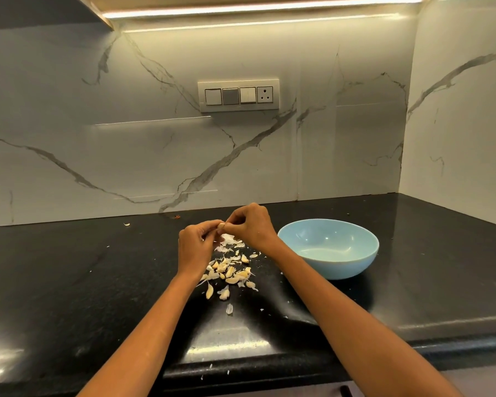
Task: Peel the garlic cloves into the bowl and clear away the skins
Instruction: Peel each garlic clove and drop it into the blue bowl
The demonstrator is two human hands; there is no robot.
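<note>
- Above the black polished stone countertop (pixel 98 282), near its back edge, I see both bare hands raised together over the pile of cloves.
- My view has the left hand (pixel 196 247) with its fingers curled, pinching a single pale garlic clove (pixel 221 225) between thumb and fingertips.
- The right hand (pixel 251 226) meets it from the other side, fingers bent and closed on the same clove's tip; I cannot tell whether it grips skin or flesh.
- Below the hands I see a loose heap of cream-yellow garlic cloves (pixel 229 272) lying on the countertop, mixed with thin white papery skins (pixel 231 240) that spread toward the wall.
- A few cloves and skin scraps sit apart from the heap, nearer the front edge, and one small scrap lies far left by the wall.
- Just right of the heap, close beside the right forearm, stands a round pale-blue glossy bowl (pixel 328 263), upright; I see no cloves inside it.
- Behind everything rises a white marble-look backsplash with grey veins (pixel 126 138), carrying a cream switch plate with three switches and a socket (pixel 238 95).
- A warm strip light (pixel 261 7) glows under the cabinet overhead.
</note>
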